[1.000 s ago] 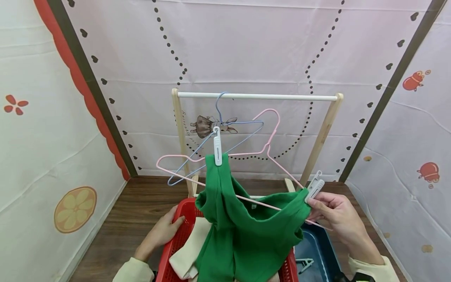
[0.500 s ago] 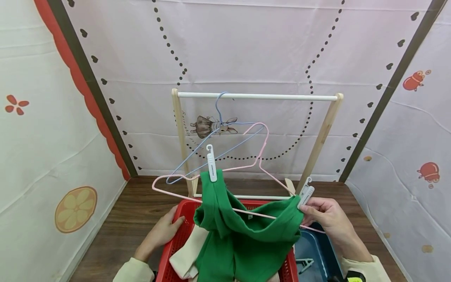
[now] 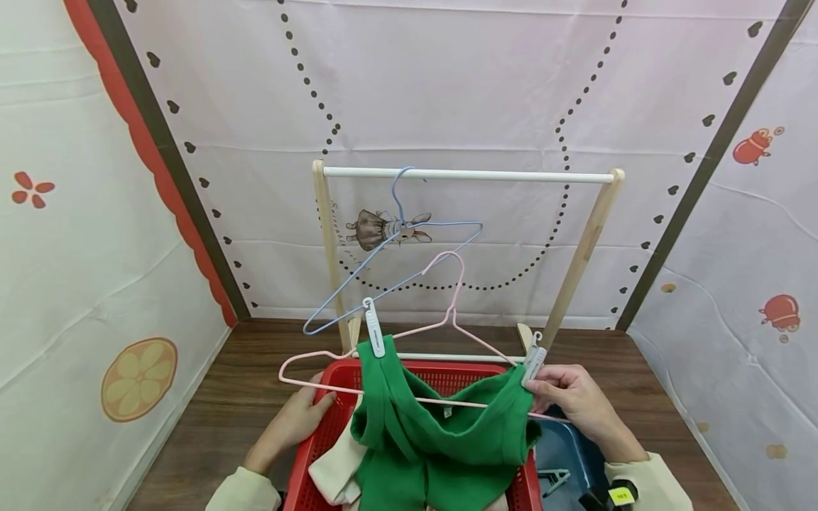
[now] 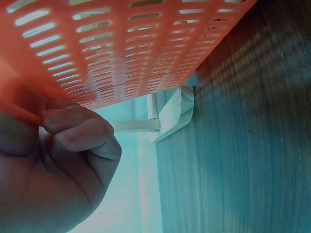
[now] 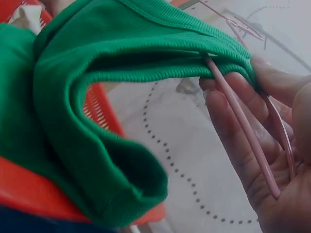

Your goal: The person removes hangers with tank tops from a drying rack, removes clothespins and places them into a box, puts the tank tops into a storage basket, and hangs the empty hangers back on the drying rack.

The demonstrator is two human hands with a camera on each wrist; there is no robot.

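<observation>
In the head view my left hand (image 3: 295, 420) holds the left rim of a red plastic basket (image 3: 324, 429); in the left wrist view its fingers curl over the rim. My right hand (image 3: 580, 406) pinches the right shoulder strap of a green sleeveless top (image 3: 441, 433) together with the end of a pink hanger (image 3: 456, 319). White clothes pegs sit on the straps: one peg (image 3: 373, 328) on the left and another peg (image 3: 533, 360) by my right fingertips. In the right wrist view the pink wire (image 5: 243, 128) passes through the armhole and across my palm.
Behind the basket stands a wooden rack with a white rail (image 3: 466, 174). A blue hanger (image 3: 396, 234) hangs from it. Cream cloth (image 3: 339, 465) lies in the basket. A dark blue tray (image 3: 569, 454) on the right holds a pale green peg (image 3: 554, 480).
My right hand has lowered the pink hanger and green top toward the basket, moving down and left. The pegs have moved along with the top. My left hand has stayed on the rim.
</observation>
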